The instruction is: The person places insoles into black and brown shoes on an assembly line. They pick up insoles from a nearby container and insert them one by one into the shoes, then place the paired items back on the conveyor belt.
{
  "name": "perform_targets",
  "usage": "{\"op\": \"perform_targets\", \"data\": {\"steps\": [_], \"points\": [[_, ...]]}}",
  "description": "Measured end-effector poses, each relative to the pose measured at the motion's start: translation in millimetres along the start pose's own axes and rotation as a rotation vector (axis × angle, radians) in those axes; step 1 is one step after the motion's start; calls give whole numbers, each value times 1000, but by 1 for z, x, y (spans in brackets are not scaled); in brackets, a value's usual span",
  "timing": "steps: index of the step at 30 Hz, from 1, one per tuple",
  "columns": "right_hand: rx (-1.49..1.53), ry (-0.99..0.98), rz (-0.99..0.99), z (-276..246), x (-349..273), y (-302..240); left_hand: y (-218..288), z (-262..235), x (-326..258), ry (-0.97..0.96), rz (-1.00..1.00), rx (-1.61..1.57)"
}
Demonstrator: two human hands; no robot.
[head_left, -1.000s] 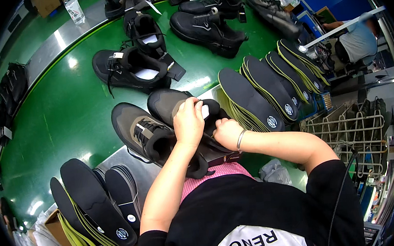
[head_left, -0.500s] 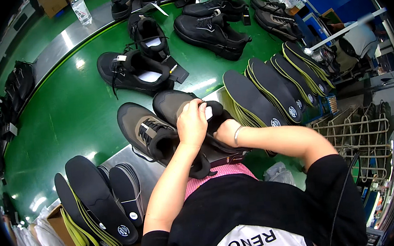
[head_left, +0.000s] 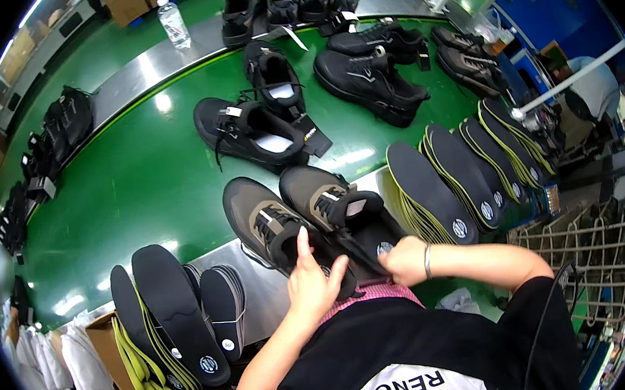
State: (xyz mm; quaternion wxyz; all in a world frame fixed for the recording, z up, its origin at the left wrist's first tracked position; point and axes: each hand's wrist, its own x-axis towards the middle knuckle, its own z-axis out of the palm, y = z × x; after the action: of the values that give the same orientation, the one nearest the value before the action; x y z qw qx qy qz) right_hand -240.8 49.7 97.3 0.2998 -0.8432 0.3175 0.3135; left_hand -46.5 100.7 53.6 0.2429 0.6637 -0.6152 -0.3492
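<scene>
A pair of brown and black sneakers lies in front of me, toes pointing away. My right hand [head_left: 406, 261] is closed on the heel collar of the right sneaker [head_left: 315, 189]. Inside that sneaker shows the heel of a dark insole [head_left: 384, 249] with a round pale mark. My left hand [head_left: 311, 278], forefinger stretched up and thumb apart, hovers over or lightly touches the heel end of the left sneaker [head_left: 251, 205]. It appears to hold nothing, and it covers part of that sneaker's opening.
Stacks of black and green insoles [head_left: 417, 186] line the right side; more insoles [head_left: 161, 290] stand at the left. Beyond lie black shoes [head_left: 244, 138] with tags on the green table [head_left: 140, 173]. A bottle [head_left: 173, 23] stands at the back. A wire rack [head_left: 580, 238] is on the right.
My left hand has left the right sneaker's tongue and opened beside the left sneaker. My right hand has drawn back from inside the right sneaker to its heel. The view has shifted.
</scene>
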Motion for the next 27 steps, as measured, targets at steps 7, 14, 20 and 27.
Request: {"op": "perform_targets", "data": {"steps": [7, 14, 20, 27], "points": [[-78, 241, -243, -38, 2, -52, 29, -14, 29, -55, -274, 28], [243, 1007, -688, -132, -38, -42, 11, -41, -1, 368, -138, -297], [982, 1294, -342, -147, 12, 36, 47, -135, -1, 592, -58, -465], [320, 1206, -47, -148, 129, 74, -23, -244, 121, 764, 21, -156]]}}
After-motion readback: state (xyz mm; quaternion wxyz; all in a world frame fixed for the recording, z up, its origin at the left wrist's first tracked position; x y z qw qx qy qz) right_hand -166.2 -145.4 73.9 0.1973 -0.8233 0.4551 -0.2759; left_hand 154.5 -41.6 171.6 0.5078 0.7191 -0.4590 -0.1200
